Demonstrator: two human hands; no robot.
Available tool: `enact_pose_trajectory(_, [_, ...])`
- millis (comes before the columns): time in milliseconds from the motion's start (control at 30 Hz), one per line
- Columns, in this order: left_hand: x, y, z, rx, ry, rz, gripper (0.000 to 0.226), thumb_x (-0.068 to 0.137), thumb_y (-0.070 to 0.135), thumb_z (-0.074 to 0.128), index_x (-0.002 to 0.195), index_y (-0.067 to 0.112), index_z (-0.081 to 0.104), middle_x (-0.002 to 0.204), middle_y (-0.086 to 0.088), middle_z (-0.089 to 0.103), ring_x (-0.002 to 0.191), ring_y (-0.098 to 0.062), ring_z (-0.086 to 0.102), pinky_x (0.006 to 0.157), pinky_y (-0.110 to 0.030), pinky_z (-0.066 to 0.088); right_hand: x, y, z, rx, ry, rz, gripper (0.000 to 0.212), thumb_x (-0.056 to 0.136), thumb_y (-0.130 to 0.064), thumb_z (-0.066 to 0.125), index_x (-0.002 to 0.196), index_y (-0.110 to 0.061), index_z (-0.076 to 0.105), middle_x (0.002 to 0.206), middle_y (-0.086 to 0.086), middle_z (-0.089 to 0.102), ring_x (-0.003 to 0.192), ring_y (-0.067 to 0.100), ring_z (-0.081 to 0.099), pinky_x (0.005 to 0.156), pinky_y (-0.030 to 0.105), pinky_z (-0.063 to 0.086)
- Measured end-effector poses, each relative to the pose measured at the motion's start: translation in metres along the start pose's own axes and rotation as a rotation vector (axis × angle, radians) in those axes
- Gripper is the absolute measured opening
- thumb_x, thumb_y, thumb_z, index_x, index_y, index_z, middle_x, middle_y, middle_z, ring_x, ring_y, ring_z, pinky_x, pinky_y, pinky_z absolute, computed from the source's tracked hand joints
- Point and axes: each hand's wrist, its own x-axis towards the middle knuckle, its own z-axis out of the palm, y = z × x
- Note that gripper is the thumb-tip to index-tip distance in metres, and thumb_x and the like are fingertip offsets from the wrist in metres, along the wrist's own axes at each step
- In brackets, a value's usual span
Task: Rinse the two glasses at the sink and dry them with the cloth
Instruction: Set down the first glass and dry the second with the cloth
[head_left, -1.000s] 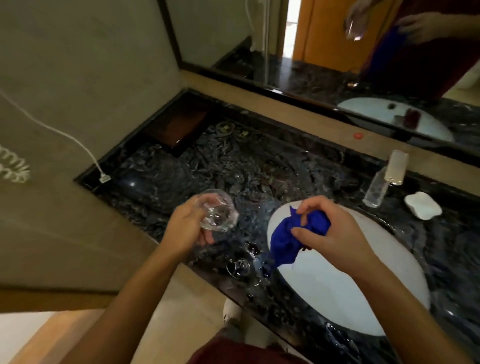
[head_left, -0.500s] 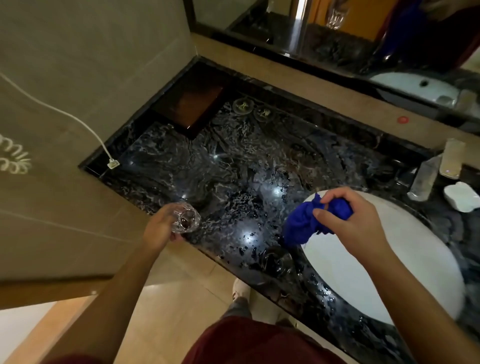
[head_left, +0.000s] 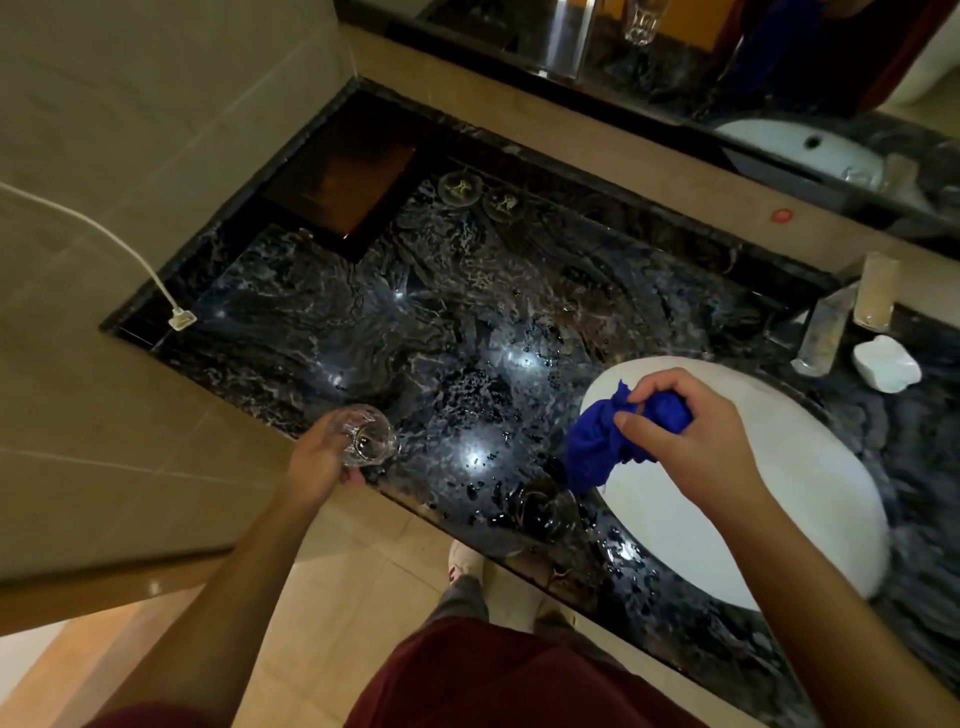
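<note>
- Left hand (head_left: 317, 462) grips glass (head_left: 366, 435) from the side, fingers curled round it, forearm stretched out from lower left; glass tipped, mouth facing the camera, held over the front edge of the counter (head_left: 415, 322).
- Right hand (head_left: 691, 441) clenched round bunched blue cloth (head_left: 597, 441), thumb and fingers pinching the top, wrist bent down; cloth hangs below the fist over the left rim of the sink (head_left: 779, 519).
- Hands well apart, not touching each other.
- Glass: clear, faceted, thick base, catches highlights.
- Second glass (head_left: 543, 512) stands on the counter near the front edge, just left of the sink, below the cloth; clear, hard to make out against the stone.
- Cloth: saturated blue, soft, crumpled, fuzzy edges.
- Sink: white, oval, smooth, glossy, set under the stone.
- Counter: black marble with white veining, polished, beaded with water drops around the second glass, bright light spots.
- Behind the sink: chrome tap (head_left: 831, 327), blurred; white soap dish (head_left: 885, 364) beside it.
- Back left: dark reddish-brown tray (head_left: 343, 187), rectangular; two round coasters (head_left: 460, 188) next to it.
- White cable (head_left: 104, 239) runs down the beige tiled wall, plug end on the counter's left corner.
- Mirror (head_left: 675, 62) along the back edge.
</note>
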Motion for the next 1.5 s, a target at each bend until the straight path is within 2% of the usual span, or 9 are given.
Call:
enact_pose_trajectory(233, [0.000,-0.001,-0.001,0.046,-0.040,-0.069,0.020,0.102,0.015,0.057,0.120,0.022,0.062,0.102,-0.010,0.070,0.044,-0.019,0.067,0.057,-0.036,0.059,-0.002,0.002,-0.007,0.012,0.011,-0.002,0.027,0.082,0.000,0.080,0.086,-0.023,0.067,0.084,-0.008,0.070,0.074,0.016,0.066,0.065,0.047,0.059])
enact_pose_trajectory(367, [-0.024,0.021,-0.011,0.166,0.210,-0.035,0.034,0.102,0.028,0.058,0.133,0.013,0.055,0.114,-0.010,0.067,0.072,-0.021,0.070,0.080,-0.042,0.055,-0.007,0.002,-0.017,0.047,0.042,-0.006,0.023,0.082,0.000,0.079,0.088,-0.019,0.066,0.086,-0.009,0.069,0.074,0.007,0.064,0.064,0.038,0.058])
enact_pose_trajectory(467, [-0.061,0.042,-0.005,0.310,0.346,0.164,0.037,0.099,0.027,0.062,0.133,0.014,0.056,0.131,-0.011,0.057,0.096,-0.023,0.061,0.089,-0.044,0.049,-0.012,0.005,-0.029,0.067,0.061,-0.006,0.022,0.083,0.000,0.078,0.089,-0.018,0.066,0.089,-0.006,0.068,0.075,0.012,0.064,0.065,0.041,0.058])
enact_pose_trajectory(600, [-0.092,0.042,0.027,0.544,0.314,0.474,0.036,0.092,0.013,0.069,0.126,0.004,0.060,0.137,-0.020,0.049,0.117,-0.032,0.053,0.098,-0.043,0.044,-0.018,0.014,-0.046,0.076,0.069,0.013,0.022,0.083,-0.002,0.078,0.088,-0.020,0.067,0.090,-0.007,0.068,0.080,0.020,0.066,0.064,0.041,0.059])
enact_pose_trajectory(700, [-0.114,0.046,0.055,0.573,0.221,0.620,0.038,0.092,0.028,0.060,0.124,0.007,0.063,0.136,-0.017,0.054,0.125,-0.031,0.050,0.104,-0.043,0.041,-0.026,0.021,-0.057,0.092,0.069,0.022,0.021,0.084,-0.002,0.078,0.089,-0.019,0.066,0.089,-0.009,0.068,0.076,0.010,0.065,0.060,0.032,0.059])
enact_pose_trajectory(867, [-0.155,0.042,0.123,0.656,-0.165,0.833,0.039,0.094,0.048,0.055,0.116,0.020,0.072,0.128,0.000,0.065,0.119,-0.020,0.054,0.097,-0.041,0.051,-0.038,0.035,-0.073,0.121,0.068,0.060,0.021,0.084,-0.002,0.078,0.088,-0.019,0.066,0.087,-0.012,0.068,0.075,0.006,0.065,0.058,0.025,0.057])
enact_pose_trajectory(1233, [-0.158,0.042,0.167,1.106,-0.252,0.908,0.034,0.080,0.052,0.063,0.099,0.026,0.076,0.101,0.009,0.075,0.097,-0.021,0.067,0.080,-0.039,0.050,-0.064,0.053,-0.098,0.232,0.070,0.118,0.022,0.085,-0.002,0.077,0.085,-0.021,0.068,0.086,-0.007,0.069,0.078,0.019,0.067,0.062,0.043,0.060])
enact_pose_trajectory(1367, [-0.157,0.034,0.173,1.203,-0.290,0.777,0.020,0.082,0.041,0.075,0.093,0.025,0.075,0.095,0.004,0.075,0.102,-0.023,0.067,0.093,-0.047,0.048,-0.068,0.056,-0.099,0.258,0.067,0.128,0.022,0.085,-0.001,0.078,0.085,-0.021,0.068,0.086,-0.007,0.069,0.078,0.019,0.067,0.060,0.037,0.059])
enact_pose_trajectory(1500, [-0.150,0.032,0.174,1.104,-0.289,0.796,0.017,0.092,0.027,0.070,0.078,0.018,0.070,0.079,-0.001,0.071,0.082,-0.027,0.067,0.073,-0.038,0.052,-0.067,0.051,-0.098,0.303,0.087,0.145,0.021,0.086,0.000,0.075,0.085,-0.019,0.067,0.084,-0.002,0.067,0.068,0.012,0.064,0.050,0.026,0.052])
